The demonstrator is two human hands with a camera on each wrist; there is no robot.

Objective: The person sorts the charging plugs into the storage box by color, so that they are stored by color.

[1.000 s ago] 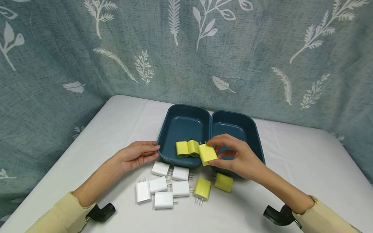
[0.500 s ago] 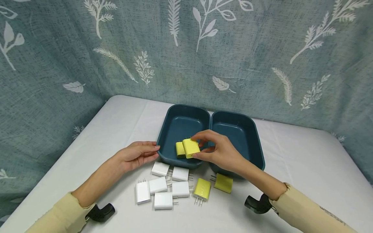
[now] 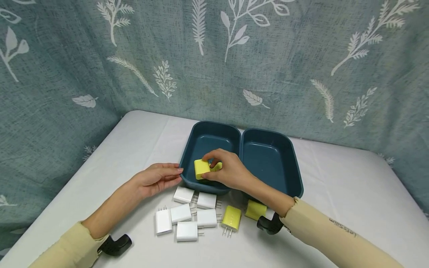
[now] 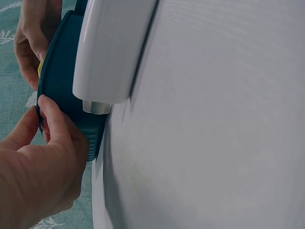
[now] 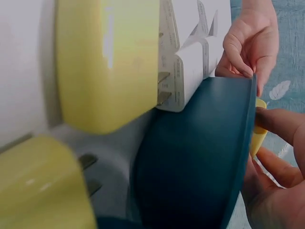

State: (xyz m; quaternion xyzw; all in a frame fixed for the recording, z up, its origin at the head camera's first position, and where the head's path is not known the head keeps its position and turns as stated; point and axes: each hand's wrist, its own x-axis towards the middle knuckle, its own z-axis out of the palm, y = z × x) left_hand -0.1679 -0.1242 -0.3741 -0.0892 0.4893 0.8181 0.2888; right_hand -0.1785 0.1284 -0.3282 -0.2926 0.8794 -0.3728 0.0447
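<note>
My right hand (image 3: 231, 172) pinches a yellow charger plug (image 3: 202, 169) between thumb and fingers, inside the left dark blue box (image 3: 188, 149). Behind the fingers, another yellow charger (image 3: 218, 166) in that box is partly covered. At the box's near left corner, my left hand (image 3: 155, 179) holds the rim; in the right wrist view the left thumb and fingers (image 5: 262, 64) lie on either side of it. Several white chargers (image 3: 187, 231) lie on the table before the box. Two yellow chargers, one (image 3: 231, 218) with prongs toward me and one (image 3: 256, 210) partly behind the right wrist, lie farther right.
A second dark blue box (image 3: 268, 154) stands against the first on its right. White cloth covers the table (image 3: 140, 137), and a patterned curtain (image 3: 214, 74) hangs behind it. Black wrist mounts (image 3: 115, 245) stick out beneath both sleeves.
My right hand has carried the yellow charger leftward, from over the divide between the boxes into the left part of the left box. My left hand stays at the rim.
</note>
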